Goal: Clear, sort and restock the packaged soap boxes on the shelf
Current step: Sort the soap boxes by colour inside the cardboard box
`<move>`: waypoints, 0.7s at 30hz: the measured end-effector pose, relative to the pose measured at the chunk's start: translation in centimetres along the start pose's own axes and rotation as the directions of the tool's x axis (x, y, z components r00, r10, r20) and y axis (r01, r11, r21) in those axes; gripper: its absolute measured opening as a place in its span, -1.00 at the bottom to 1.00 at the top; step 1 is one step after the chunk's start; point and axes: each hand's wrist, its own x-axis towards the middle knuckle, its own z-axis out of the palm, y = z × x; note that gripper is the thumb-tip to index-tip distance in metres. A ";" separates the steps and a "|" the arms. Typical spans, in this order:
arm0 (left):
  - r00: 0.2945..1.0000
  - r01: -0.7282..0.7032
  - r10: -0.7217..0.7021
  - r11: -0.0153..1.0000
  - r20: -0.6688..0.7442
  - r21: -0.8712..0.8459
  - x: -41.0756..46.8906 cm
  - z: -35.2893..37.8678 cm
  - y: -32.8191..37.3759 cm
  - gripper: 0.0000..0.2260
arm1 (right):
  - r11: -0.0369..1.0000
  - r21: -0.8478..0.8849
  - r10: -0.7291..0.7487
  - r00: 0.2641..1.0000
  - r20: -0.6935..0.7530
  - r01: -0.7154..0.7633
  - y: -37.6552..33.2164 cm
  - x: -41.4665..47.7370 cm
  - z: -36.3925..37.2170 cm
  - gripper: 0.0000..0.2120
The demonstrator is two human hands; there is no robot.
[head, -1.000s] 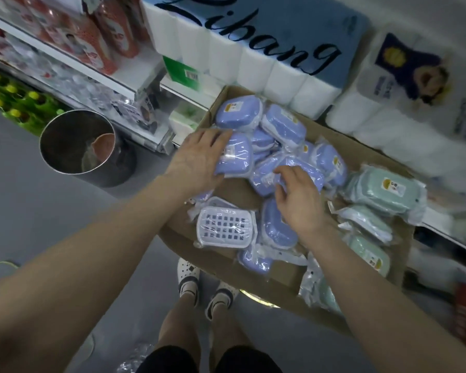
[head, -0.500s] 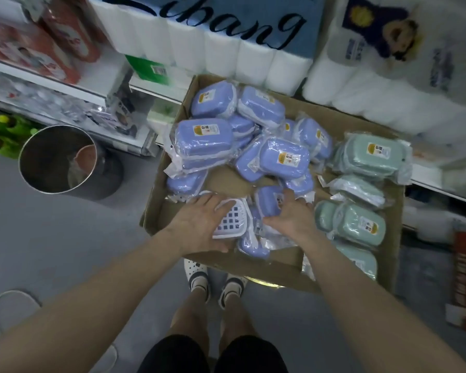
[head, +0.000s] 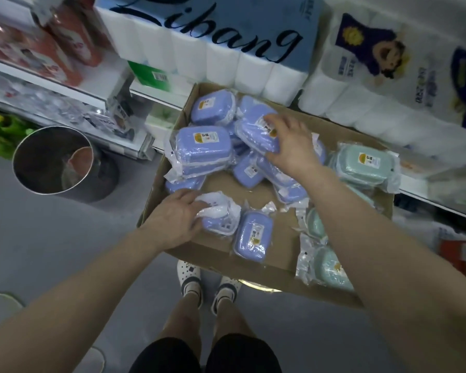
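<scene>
**A:** Start at the near-left corner of the cardboard box. What's the left hand doing?

**B:** Its fingers are curled into the crinkled clear film of a wrapped soap box. That's a blue rounded oblong, and its loose white wrap is bunched under the fingertips.

**A:** And the loose one next to it?

**B:** The lone soap box lies flat on the cardboard box's floor, just right of that hand. Its long axis runs near to far, tipped slightly. I'd say the left hand is much the nearer one for it, once it's free.

**A:** Where's the right hand?

**B:** It's over the far half of the cardboard box, across the top soap box of the blue heap. The fingers are spread over the glossy film and the thumb is tucked against the near edge, so it looks like a grip. That soap box lies to the hand's left, crosswise.

**A:** Is it sorted yet?

**B:** Partly, I think. There's a squared blue stack by the left wall, and the green soap boxes are along the right wall, all hard shells in slippery bags.

**A:** And beyond the cardboard box?

**B:** Soft toilet-paper packs, close behind its far wall.
</scene>
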 end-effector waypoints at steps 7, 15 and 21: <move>0.959 0.260 -0.284 0.903 -0.021 -0.343 0.4 -1.9 -0.4 -0.57 | 0.992 -0.037 -0.126 0.956 -0.265 0.120 -1.5 -1.7 3.3 -0.38; 0.974 0.222 -0.224 0.973 -0.020 -0.056 1.6 1.2 1.0 -0.49 | 0.998 0.043 -0.038 0.992 -0.119 0.043 -1.4 -11.9 10.4 -0.53; 0.972 0.235 -0.234 0.964 -0.026 0.122 1.1 2.4 2.6 -0.26 | 0.994 -0.110 0.052 0.911 0.409 -0.007 -0.8 -13.5 12.8 -0.32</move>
